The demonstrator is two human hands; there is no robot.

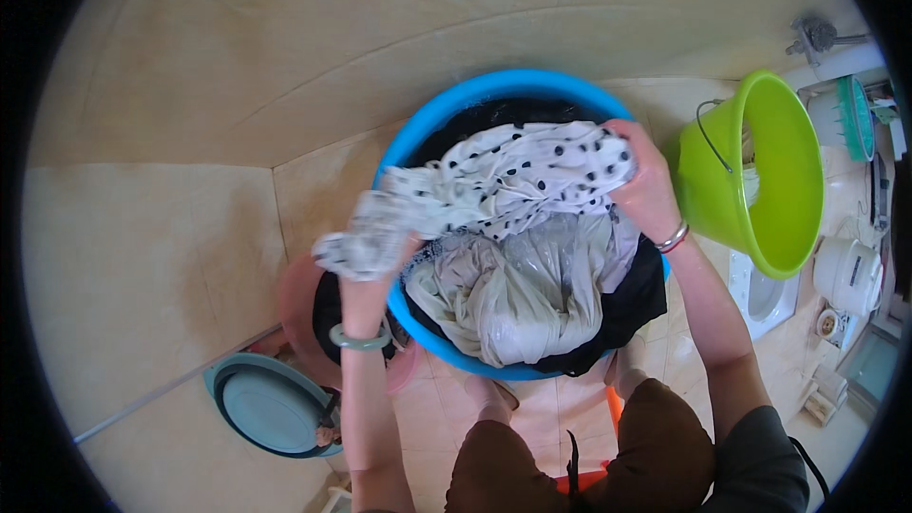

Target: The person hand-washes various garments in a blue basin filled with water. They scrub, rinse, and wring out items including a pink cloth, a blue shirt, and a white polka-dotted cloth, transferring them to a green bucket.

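A white cloth with black dots (518,171) is stretched between my two hands over a big blue tub (503,85). My right hand (648,180) grips its right end near the tub's right rim. At the left rim my left hand (370,271) is closed on the other end; the cloth there is smeared by motion and covers most of the fingers. Below the dotted cloth, wet pale grey-white cloth (522,299) lies heaped in the tub. Black cloth (632,299) sticks out under it, partly over the rim. Dark water or fabric shows at the tub's far side.
A lime green bucket (703,180) leans on the right. To the left stand a pink basin (299,313) with dark cloth and a grey-green basin (271,408). Tiled walls close in behind and left. A squat toilet (765,294) and a wall tap (815,35) are at the right.
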